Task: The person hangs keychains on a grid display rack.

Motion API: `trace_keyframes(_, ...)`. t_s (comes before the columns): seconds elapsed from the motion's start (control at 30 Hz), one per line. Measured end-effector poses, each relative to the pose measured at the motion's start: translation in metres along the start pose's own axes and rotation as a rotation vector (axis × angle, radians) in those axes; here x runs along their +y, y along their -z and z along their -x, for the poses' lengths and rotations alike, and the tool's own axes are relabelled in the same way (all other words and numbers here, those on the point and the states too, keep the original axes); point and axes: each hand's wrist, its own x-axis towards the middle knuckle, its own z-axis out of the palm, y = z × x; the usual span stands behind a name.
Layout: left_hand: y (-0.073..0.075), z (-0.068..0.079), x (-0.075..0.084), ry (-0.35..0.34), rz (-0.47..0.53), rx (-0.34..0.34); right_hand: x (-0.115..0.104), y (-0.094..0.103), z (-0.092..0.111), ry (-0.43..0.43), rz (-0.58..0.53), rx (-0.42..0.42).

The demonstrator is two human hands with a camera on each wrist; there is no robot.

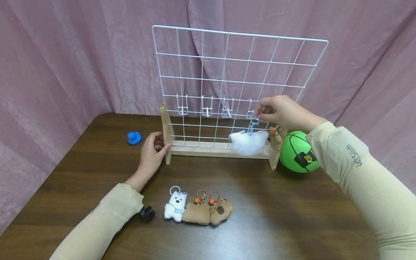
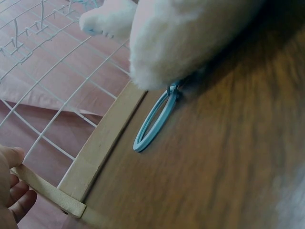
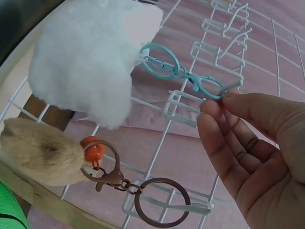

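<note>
My right hand [image 1: 282, 111] pinches the end of a light-blue clasp [image 3: 199, 86] between thumb and fingertips, right at a white wire hook [image 3: 232, 87]. From the clasp hangs a white plush keychain [image 1: 249, 143], in front of the lower right of a white wire grid. The grid stands in a wooden base [image 1: 201, 149]. My left hand [image 1: 151, 153] grips the left wooden post [image 1: 165, 126], thumb in front and fingers curled behind. A brown plush keychain [image 3: 45, 151] with an orange bell hangs by its ring from the neighbouring hook at the right end.
Several more wire hooks [image 1: 207, 110] hang along the grid. In front lie a white dog keychain [image 1: 175, 206] and two brown plush keychains, one a boxy brown plush [image 1: 196, 213], the other a capybara-like plush [image 1: 221, 212]. A green ball [image 1: 294, 148] sits right, a blue rubber duck [image 1: 134, 138] left.
</note>
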Motion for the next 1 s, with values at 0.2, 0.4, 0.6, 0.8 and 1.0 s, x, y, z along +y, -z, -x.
trace_keyframes(0.2,0.001,0.0,0.0,0.005,0.001,0.0,-0.002,0.003,0.002,0.016,0.011,0.023)
trace_keyframes(0.4,0.001,-0.001,0.001,0.007,-0.003,-0.005,-0.005,0.01,0.009,0.009,-0.031,0.084)
trace_keyframes(0.6,0.001,0.0,0.002,0.002,-0.001,-0.003,-0.01,0.011,0.016,-0.018,-0.116,0.17)
trace_keyframes(0.8,0.001,0.001,0.002,-0.004,-0.007,0.006,-0.016,0.011,0.025,-0.004,-0.196,0.225)
trace_keyframes(1.0,0.001,0.001,0.003,-0.012,-0.012,0.006,-0.019,0.006,0.036,0.052,-0.257,0.247)
